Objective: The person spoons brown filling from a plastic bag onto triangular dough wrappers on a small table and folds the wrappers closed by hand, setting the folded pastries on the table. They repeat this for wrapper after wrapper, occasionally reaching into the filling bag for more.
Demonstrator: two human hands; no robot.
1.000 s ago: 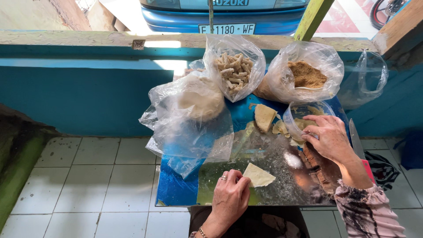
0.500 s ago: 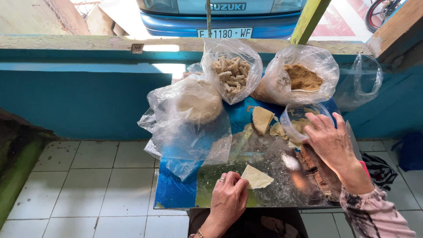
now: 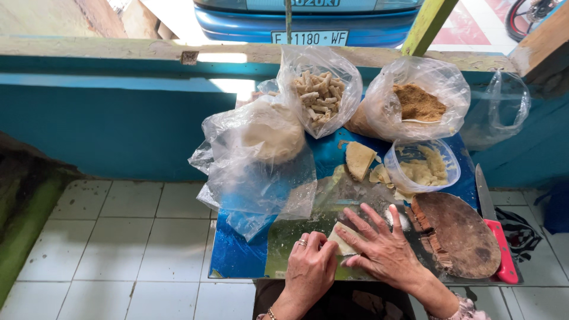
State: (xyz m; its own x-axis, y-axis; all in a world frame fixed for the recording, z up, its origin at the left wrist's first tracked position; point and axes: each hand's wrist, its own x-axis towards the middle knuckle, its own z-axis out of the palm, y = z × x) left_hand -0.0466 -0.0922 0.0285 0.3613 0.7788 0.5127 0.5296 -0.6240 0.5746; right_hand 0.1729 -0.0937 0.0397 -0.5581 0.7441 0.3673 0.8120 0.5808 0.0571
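Hands first: we see both at the near edge of the small blue table (image 3: 237, 261), meeting over a pale triangular piece of dough (image 3: 342, 240). Our left hand (image 3: 309, 268) has its fingers curled together, resting against the dough's left side; a ring shows on one finger. Our right hand (image 3: 385, 249) lies flat with its fingers spread apart, pressing on the dough's right side and covering part of it. The dough sits on a glossy sheet near the table's front edge, about midway along it.

Just right of our right hand lies a round, dark wooden board (image 3: 459, 234), and along the table's right edge a knife with a red handle (image 3: 496, 237). Toward the far right corner stands a clear plastic tub (image 3: 422, 168) holding pale filling, with another dough piece (image 3: 358, 160) beside it. At the far edge sit three plastic bags: one with a white lump (image 3: 267, 136), one with short pale sticks (image 3: 319, 95), one with brown crumbs (image 3: 418, 102).
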